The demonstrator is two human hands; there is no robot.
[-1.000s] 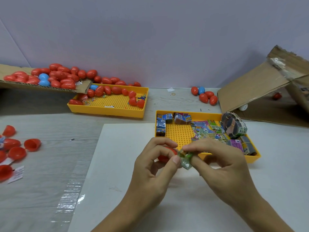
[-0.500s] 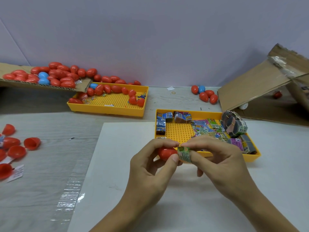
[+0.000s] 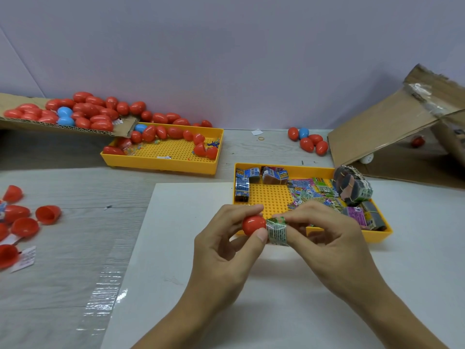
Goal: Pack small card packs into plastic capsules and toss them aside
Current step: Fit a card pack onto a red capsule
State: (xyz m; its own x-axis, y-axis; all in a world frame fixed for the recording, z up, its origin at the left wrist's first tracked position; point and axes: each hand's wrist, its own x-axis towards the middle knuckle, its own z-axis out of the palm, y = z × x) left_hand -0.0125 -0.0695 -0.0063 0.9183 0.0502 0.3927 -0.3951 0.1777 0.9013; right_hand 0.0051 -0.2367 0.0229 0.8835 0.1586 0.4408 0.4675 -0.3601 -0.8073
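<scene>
My left hand [image 3: 227,244] pinches a red capsule half [image 3: 253,224] between thumb and fingers, just above the white sheet. My right hand [image 3: 327,238] grips a rolled green card pack [image 3: 276,230] whose left end meets the capsule's opening. Both hands hover in front of the near yellow tray [image 3: 266,197], which holds several loose card packs and banded bundles [image 3: 352,188] on its right side.
A second yellow tray [image 3: 161,167] at the back holds red capsules, fed from a cardboard flap [image 3: 63,127] piled with red and blue ones. Open red capsule halves [image 3: 47,214] lie at the left. A cardboard box [image 3: 392,127] stands at the right, with a few capsules [image 3: 308,142] beside it.
The red capsule half has come out from behind my left fingers into plain view. The card pack has turned and its end now presses against the capsule's mouth.
</scene>
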